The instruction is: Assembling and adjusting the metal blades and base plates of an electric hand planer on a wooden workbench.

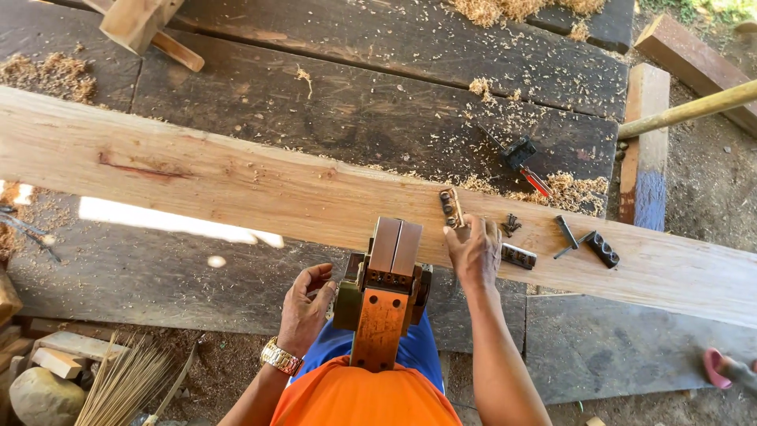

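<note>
I see my left hand (303,304) curled, gripping the plane body (384,296) at its left flank; right hand (474,251) beyond it, fingers loosely bent, palm-down on the plank (236,185).

Outdoors, in daylight. Dark weathered planks (371,118) as work surface, strewn with pale wood shavings (568,189), thickest up and right of the grip. Bright sun patch (158,221) off to the left. Bare dirt ground (710,189) far right, with a timber offcut (645,150) painted blue at one end. Rock (39,398) and bundle of thin sticks (122,386) low left.
</note>
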